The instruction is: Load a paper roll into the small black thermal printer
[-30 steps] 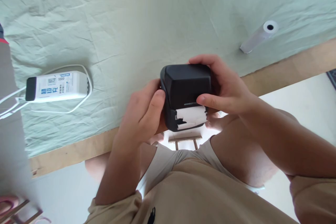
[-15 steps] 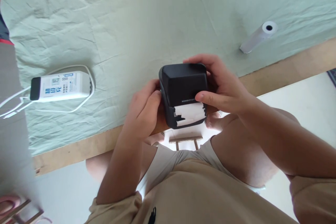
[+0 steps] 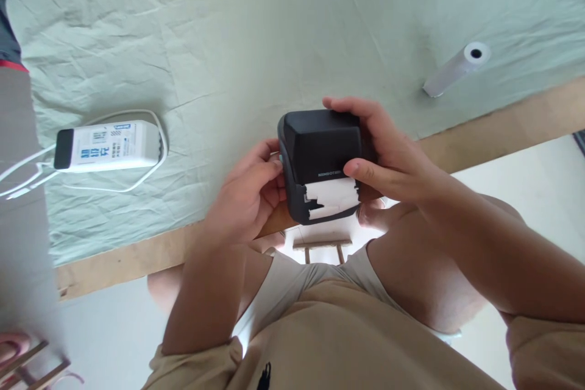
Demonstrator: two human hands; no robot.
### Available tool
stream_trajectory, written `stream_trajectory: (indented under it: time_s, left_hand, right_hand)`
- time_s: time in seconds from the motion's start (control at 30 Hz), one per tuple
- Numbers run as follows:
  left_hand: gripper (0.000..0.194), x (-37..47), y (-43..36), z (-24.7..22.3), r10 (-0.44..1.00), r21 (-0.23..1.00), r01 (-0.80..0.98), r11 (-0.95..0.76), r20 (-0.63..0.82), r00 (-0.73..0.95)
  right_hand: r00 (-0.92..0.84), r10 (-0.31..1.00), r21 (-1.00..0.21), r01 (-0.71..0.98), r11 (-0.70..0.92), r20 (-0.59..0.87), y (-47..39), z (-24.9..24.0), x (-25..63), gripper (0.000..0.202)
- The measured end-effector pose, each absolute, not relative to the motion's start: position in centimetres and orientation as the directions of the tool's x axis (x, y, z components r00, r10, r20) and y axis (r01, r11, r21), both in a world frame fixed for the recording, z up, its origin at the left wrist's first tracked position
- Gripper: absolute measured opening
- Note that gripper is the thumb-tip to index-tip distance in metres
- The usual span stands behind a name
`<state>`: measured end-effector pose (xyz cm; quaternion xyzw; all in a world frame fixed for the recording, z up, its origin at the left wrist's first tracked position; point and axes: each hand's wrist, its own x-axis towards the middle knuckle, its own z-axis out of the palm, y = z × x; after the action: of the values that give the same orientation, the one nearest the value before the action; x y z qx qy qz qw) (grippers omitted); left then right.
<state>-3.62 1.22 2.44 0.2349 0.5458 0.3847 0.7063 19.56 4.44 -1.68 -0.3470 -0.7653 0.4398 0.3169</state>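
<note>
A black label printer (image 3: 324, 140) is held over the table's near edge, with a torn white paper strip (image 3: 336, 195) across its lower front. My right hand (image 3: 381, 158) grips its right side, thumb on the front face and fingers around the back top edge. At the left side is my left hand (image 3: 251, 189), fingers curled and the thumb tip at a small light-blue piece on the printer's side. Some left fingertips are hidden behind the printer.
On the pale green cloth (image 3: 237, 42), a white paper roll (image 3: 452, 73) stands at right. A white boxy charger (image 3: 114, 146) with cables lies at left. The wooden table edge (image 3: 128, 256) runs in front of me. Part of another person (image 3: 11, 36) shows at upper left.
My left hand has shifted slightly, its fingers lower and a little looser along the printer's side, and the light-blue piece now shows by the thumb. The right hand keeps its hold.
</note>
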Motion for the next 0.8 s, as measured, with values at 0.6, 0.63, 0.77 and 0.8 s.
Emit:
stream_trajectory:
  time_s: [0.6, 0.63, 0.77, 0.8]
  left_hand:
    - [0.034, -3.7, 0.7, 1.7, 0.823, 0.766, -0.304, 0.566, -0.544, 0.163]
    - [0.034, -3.6, 0.6, 1.6, 0.821, 0.77, -0.29, 0.569, -0.55, 0.151]
    - [0.031, -3.5, 0.5, 1.6, 0.804, 0.766, -0.249, 0.593, -0.58, 0.131]
    - [0.029, -3.5, 0.5, 1.6, 0.806, 0.765, -0.258, 0.59, -0.578, 0.129]
  right_hand:
    - [-0.119, 0.863, -0.775, 0.393, 0.495, 0.491, 3.8, -0.2, 17.3, 0.039]
    - [-0.063, 0.868, -0.8, 0.36, 0.48, 0.492, 3.9, 0.0, 16.8, 0.034]
    - [0.048, 0.833, -0.782, 0.38, 0.495, 0.551, 4.7, 1.4, 15.7, 0.017]
    - [-0.007, 0.821, -0.732, 0.449, 0.513, 0.571, 4.8, 1.6, 15.7, 0.015]
